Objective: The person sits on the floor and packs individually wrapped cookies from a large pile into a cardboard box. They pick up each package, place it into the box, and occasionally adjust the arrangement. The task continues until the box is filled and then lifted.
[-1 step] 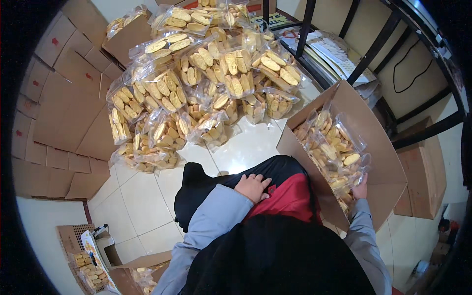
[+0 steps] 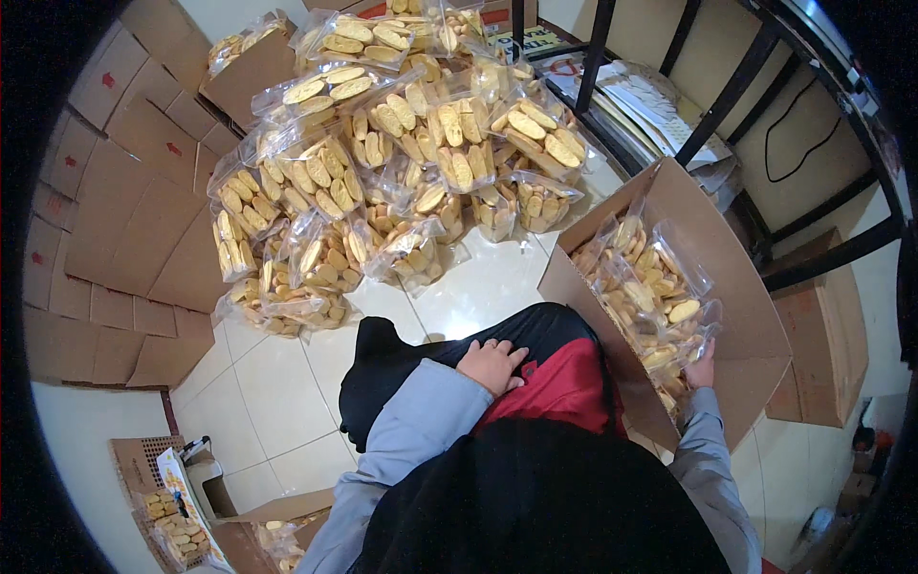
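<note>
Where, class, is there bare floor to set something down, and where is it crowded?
Bare tiles show at left, between the cardboard and the dark-clothed leg. More bare floor lies between the bag heap, that leg and the open box. Crowded: the heap, and the box, where bags lie by the right hand.

The fisheye looks down from the wearer's head. The left hand lies near, at centre; black metal bars stand farther off, upper right.
</note>
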A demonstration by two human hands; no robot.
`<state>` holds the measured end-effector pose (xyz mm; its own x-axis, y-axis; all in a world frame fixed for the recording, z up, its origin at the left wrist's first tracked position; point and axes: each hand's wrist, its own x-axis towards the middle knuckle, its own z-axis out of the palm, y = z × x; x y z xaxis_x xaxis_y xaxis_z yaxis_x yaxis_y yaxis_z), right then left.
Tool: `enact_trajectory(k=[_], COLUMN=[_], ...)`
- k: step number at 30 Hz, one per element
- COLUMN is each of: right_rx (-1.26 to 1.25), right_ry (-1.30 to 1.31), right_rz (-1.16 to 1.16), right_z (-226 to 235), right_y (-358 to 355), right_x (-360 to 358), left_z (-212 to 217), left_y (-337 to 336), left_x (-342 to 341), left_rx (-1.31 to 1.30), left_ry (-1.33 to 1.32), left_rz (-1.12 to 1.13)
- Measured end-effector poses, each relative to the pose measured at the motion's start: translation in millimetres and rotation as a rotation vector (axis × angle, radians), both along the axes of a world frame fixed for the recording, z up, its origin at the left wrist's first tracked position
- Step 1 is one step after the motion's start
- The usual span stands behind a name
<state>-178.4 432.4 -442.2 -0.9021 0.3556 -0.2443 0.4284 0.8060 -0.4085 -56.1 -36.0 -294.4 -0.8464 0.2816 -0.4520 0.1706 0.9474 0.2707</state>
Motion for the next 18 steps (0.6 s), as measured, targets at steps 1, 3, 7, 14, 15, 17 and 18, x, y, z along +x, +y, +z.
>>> enact_trajectory(k=[1,3,7,14,15,17,18], right_rx=[0.003,0.01,-0.014,-0.025,-0.024,-0.009,-0.002], right_ry=[0.029,0.083,0.044,0.011,0.01,0.001,-0.003], right_rz=[0.019,0.057,0.021,0.042,0.048,0.032,0.024], right_z=[-3,-6,-7,4,5,8,9], right_y=[2,5,4,-2,-2,-5,-6], right_x=[1,4,2,3,3,3,3], left_z=[2,2,-2,-3,-3,-3,-3], left_y=[0,0,-2,-3,-3,-3,-3], left_x=[-1,-2,-2,-1,-1,-2,-2], left_rx=[-0.006,0.005,0.012,0.016,0.013,0.016,0.021], left_ry=[-0.003,-0.008,-0.014,0.007,0.003,-0.001,-0.002], left_rz=[-0.004,-0.007,-0.005,-0.009,-0.008,-0.005,-0.003])
